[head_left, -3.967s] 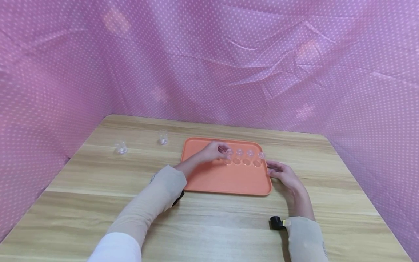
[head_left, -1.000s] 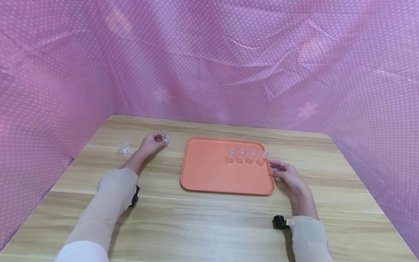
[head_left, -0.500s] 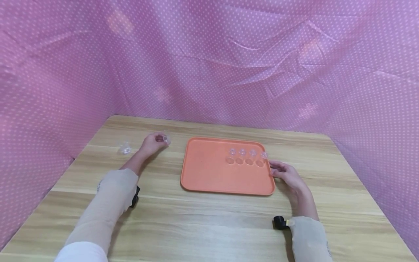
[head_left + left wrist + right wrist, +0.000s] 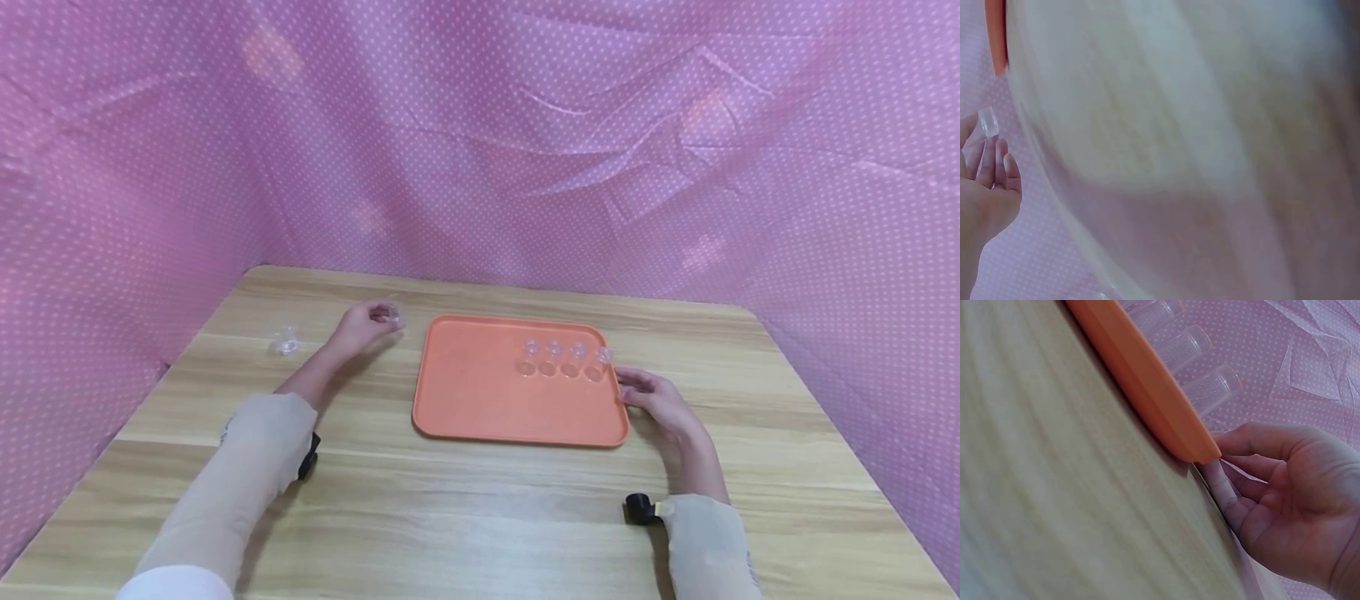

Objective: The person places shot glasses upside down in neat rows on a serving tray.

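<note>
My left hand (image 4: 358,327) pinches a small clear plastic cup (image 4: 393,312) between thumb and fingertips, left of the orange tray (image 4: 480,400). In the left wrist view the same cup (image 4: 989,122) sits at the fingertips, with the other fingers loosely bent. My right hand (image 4: 654,397) holds the tray's right rim. In the right wrist view one finger lies at the top of the tray edge (image 4: 1154,394) and another just under it. A row of several clear cups (image 4: 570,360) stands upside down along the tray's right back part.
One more clear cup (image 4: 286,342) stands on the wooden table (image 4: 465,517), left of my left hand. Pink dotted cloth (image 4: 480,167) hangs behind the table and along both sides.
Four seconds ago my left hand was at the cup row on the tray. It then reached the cup at the back left and now shifts right with it. My right hand stays at the rim.
</note>
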Motion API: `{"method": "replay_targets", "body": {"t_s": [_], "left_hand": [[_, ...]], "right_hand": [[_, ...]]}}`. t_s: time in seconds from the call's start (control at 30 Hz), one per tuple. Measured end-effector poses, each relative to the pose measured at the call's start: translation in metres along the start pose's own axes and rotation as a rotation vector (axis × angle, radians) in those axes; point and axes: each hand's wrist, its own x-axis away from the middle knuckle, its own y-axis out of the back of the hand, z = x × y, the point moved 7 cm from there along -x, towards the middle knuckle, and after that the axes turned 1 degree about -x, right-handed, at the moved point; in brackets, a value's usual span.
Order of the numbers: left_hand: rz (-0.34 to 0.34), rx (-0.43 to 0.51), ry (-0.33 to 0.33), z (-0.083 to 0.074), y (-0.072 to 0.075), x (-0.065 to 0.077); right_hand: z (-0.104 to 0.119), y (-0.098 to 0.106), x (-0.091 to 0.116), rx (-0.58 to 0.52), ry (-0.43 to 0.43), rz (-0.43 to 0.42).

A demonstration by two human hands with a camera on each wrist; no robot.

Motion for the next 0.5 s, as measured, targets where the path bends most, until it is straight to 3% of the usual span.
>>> {"method": "replay_targets", "body": {"t_s": [0.23,0.5], "left_hand": [[0.014,0.109,0.022,-0.016,-0.011,0.004],[0.039,0.128,-0.025,-0.031,-0.026,0.0]], "right_hand": [[-0.001,-0.001,0.0,0.002,-0.017,-0.004],[0.001,0.001,0.001,0.023,-0.025,-0.002]]}}
